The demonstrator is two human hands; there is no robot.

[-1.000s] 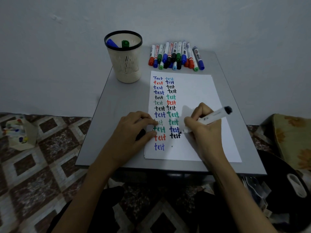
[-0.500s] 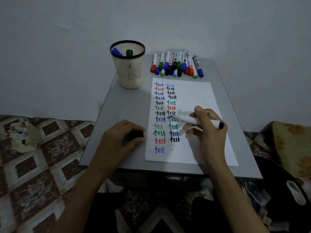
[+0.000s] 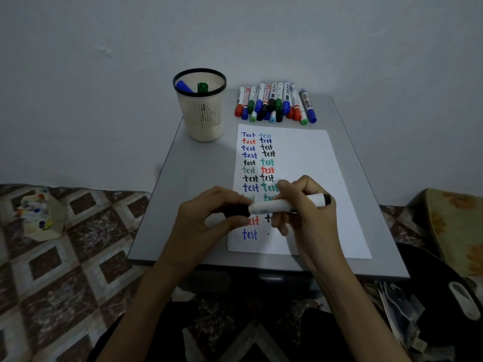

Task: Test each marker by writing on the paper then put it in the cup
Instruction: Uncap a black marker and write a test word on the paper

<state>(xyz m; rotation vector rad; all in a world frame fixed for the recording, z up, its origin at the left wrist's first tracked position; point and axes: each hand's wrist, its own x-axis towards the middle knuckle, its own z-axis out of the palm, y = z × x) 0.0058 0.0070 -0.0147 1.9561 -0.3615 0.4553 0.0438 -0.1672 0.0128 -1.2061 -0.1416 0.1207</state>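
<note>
One marker [image 3: 277,206] is gripped by the right hand [image 3: 311,218], its cap [image 3: 236,210] pinched by the left hand [image 3: 206,220]. Two markers [image 3: 202,87] are seen in the far-edge cup [image 3: 201,121].

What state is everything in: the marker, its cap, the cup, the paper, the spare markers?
Marker: held level by the right hand.
Cap: pinched by the left hand, at the marker's tip.
Cup: upright, two markers inside.
Paper: flat, partly written.
Spare markers: lying capped.
</note>
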